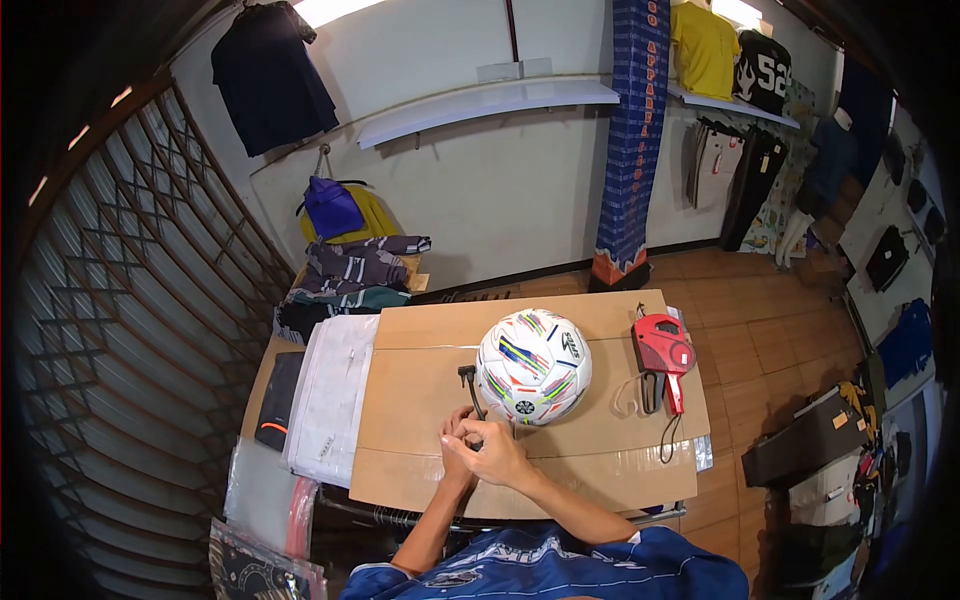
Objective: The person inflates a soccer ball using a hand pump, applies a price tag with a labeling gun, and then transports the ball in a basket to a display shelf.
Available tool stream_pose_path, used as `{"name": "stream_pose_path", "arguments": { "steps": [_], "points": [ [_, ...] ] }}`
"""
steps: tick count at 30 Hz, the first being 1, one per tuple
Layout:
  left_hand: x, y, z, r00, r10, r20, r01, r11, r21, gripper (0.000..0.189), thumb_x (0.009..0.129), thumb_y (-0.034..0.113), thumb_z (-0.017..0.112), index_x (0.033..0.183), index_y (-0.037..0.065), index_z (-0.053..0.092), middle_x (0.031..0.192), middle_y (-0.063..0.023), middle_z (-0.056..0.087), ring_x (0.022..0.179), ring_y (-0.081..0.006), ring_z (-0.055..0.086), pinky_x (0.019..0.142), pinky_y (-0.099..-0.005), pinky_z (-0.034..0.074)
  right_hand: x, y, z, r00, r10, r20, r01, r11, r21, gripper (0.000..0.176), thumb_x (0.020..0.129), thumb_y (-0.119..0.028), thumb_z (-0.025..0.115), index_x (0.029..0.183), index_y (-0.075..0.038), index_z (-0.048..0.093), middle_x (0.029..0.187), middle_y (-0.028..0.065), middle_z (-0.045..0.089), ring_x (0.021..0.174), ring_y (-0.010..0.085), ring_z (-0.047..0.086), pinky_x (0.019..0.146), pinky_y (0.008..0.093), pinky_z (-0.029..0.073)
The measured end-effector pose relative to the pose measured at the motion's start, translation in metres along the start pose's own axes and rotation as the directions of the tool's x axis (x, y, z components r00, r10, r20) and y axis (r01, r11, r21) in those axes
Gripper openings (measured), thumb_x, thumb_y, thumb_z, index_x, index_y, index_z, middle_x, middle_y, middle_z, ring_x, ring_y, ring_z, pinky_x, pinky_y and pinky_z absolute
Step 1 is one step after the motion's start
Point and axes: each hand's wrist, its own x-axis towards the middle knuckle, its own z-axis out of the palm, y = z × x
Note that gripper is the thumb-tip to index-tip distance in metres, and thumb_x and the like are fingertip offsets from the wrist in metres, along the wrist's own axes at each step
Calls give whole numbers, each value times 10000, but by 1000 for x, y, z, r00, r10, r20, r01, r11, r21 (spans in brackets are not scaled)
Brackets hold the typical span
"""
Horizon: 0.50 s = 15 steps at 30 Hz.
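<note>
A white soccer ball [533,367] with coloured streaks rests on the brown cardboard [420,350]. Just in front of it, my two hands meet. A thin black tool [471,386] with a T-shaped end sticks up from between them, close to the ball's left side; its lower part is hidden by my fingers. My left hand [456,436] is closed around the tool's lower part. Against it, my right hand [496,454] is closed too, with thumb and fingers pinched at the tool's bottom end. What kind of tool it is, I cannot make out.
A red price-label gun [664,352] with a cord loop lies at the cardboard's right. White plastic packages [328,400] and a dark packet [281,398] lie to the left. Folded patterned clothes [350,272] are piled behind. A metal lattice gate [150,300] stands far left.
</note>
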Motion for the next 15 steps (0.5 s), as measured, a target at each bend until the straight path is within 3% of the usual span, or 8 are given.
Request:
{"name": "stream_pose_path", "arguments": {
  "steps": [6,9,12,15],
  "points": [
    [-1,2,1,1000,20,16,-20,999,28,473,951,305,634,1379,105,656,1402,-118,582,1334,-315,527,1094,-501,385,-5,-22,0,998,-3,59,6,999,-48,319,974,-306,776,866,-9,734,590,106,638,526,150,578,546,319,456],
    [-6,-2,7,1000,25,6,-25,1000,-5,484,943,299,650,1380,92,652,1398,-135,578,1338,-316,526,1094,-504,386,-6,-94,-27,985,-150,87,138,982,131,195,1003,-147,732,893,10,699,595,54,592,560,70,451,546,286,403],
    [4,23,-17,998,64,-7,-64,998,10,467,938,283,666,1358,79,668,1402,-149,574,1332,-321,531,1101,-508,386,-1,-100,-31,991,-94,98,83,990,112,197,1010,-151,727,891,4,705,615,74,629,577,68,488,565,277,434],
    [1,16,-15,1000,-4,9,5,994,-108,446,940,275,674,1336,71,684,1411,-147,576,1318,-324,538,1113,-506,384,6,-51,-11,993,-107,47,104,993,52,299,1007,-275,731,875,-7,734,573,114,595,495,194,587,518,357,427]
  ]
}}
